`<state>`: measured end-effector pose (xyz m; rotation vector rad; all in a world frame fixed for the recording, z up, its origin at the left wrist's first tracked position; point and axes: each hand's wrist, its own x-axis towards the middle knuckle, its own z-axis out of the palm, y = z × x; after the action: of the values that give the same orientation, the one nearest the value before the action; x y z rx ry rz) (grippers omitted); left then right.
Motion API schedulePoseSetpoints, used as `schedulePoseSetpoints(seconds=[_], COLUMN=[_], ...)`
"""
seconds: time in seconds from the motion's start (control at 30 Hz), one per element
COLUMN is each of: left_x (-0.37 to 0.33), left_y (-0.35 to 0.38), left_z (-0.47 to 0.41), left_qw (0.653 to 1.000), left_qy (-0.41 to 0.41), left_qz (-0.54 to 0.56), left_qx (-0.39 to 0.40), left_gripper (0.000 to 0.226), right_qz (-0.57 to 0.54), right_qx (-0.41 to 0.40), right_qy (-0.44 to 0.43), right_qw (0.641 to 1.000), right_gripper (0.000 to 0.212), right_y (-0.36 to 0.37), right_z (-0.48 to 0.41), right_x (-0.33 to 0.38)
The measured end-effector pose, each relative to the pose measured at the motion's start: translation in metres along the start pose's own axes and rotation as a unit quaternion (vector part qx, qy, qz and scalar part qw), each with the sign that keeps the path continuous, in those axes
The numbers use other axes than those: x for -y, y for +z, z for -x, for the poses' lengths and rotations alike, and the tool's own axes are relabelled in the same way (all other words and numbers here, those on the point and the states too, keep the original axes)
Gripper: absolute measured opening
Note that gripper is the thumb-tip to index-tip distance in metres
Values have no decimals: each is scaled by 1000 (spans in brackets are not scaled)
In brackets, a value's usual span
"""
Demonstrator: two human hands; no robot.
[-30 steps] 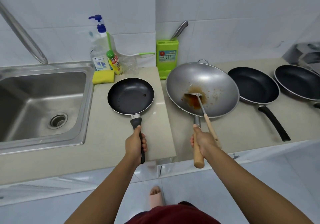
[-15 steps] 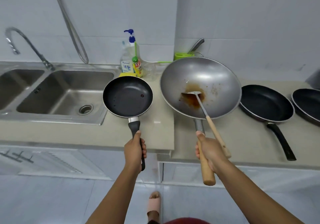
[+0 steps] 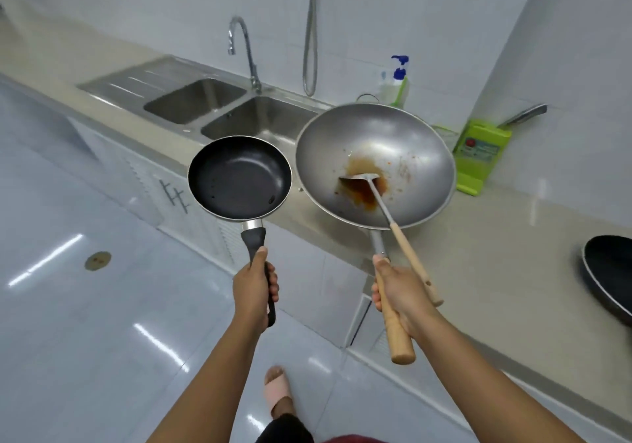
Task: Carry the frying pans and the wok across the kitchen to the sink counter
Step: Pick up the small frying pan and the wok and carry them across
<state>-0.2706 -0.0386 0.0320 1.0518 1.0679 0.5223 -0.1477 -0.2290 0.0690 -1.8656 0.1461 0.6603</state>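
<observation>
Two hands were full, left hand (image 3: 254,292) clenched on the frying pan (image 3: 239,177), right hand (image 3: 402,294) on the wok (image 3: 376,165), whose loose spatula (image 3: 393,223) could slide out if tipped

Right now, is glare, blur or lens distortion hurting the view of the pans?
Head view: wide-angle bend tilts the counter; ceiling-light streaks glare on the floor; frying pan and wok sharp, mild sheen; the black pan at the right edge is cropped, softer.

Beige counter (image 3: 506,271) w/ green knife block (image 3: 480,155), black pan (image 3: 612,278)
</observation>
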Motion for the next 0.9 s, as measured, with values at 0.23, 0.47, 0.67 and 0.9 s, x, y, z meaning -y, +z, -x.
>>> schedulePoseSetpoints(seconds=[0.23, 0.47, 0.67, 0.9], left_x=[-20, -38, -69, -115], left_y=[-85, -166, -251, -344], left_z=[-2, -29, -74, -138], left_qw=[994, 984, 976, 973], left_qy=[3, 14, 13, 17], left_qz=[33, 48, 64, 66], left_qx=[-109, -173, -209, -219], left_gripper=[43, 42, 42, 41], right_qz=[58, 112, 140, 146], right_qx=[89, 156, 181, 199], right_qy=[-17, -25, -29, -25], right_qw=[994, 981, 973, 969], right_gripper=[44, 47, 47, 47], right_y=[81, 183, 289, 415], right_z=[5, 12, 21, 28], right_x=[13, 34, 59, 92])
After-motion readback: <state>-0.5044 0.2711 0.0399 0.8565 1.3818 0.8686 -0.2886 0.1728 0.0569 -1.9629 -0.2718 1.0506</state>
